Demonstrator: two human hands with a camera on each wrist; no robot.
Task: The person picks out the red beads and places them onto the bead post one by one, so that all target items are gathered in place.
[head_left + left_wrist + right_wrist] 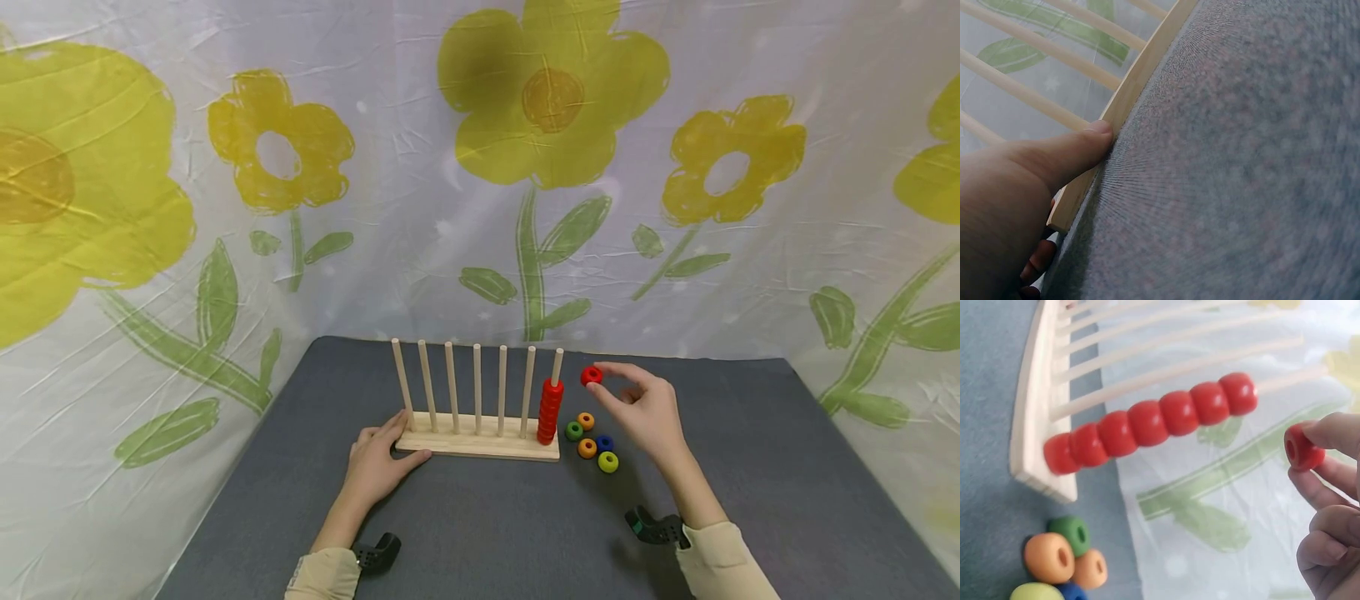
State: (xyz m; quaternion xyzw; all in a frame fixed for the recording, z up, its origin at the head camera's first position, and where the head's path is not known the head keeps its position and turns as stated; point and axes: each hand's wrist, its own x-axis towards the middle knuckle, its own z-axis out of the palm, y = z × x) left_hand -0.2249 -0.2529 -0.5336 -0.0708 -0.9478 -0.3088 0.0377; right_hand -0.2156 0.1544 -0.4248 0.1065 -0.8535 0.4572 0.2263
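Observation:
A wooden peg stand (480, 447) with several upright pegs stands on the dark table. Its rightmost peg carries a stack of several red beads (550, 412), the peg's tip bare above them. My left hand (378, 467) grips the left end of the stand's base, and in the left wrist view the thumb (1079, 150) lies along the base's front edge. Between thumb and fingertips my right hand (645, 412) pinches a red bead (1304, 447). That bead is in the air, right of the stacked peg and near its top height, its hole showing.
Loose beads lie right of the stand, below my right hand: a green one (573, 431), a blue one (605, 443), a yellow one (608, 462) and two orange ones, the nearer orange bead (587, 448) beside the blue. A flower-printed cloth (480, 250) hangs behind the table.

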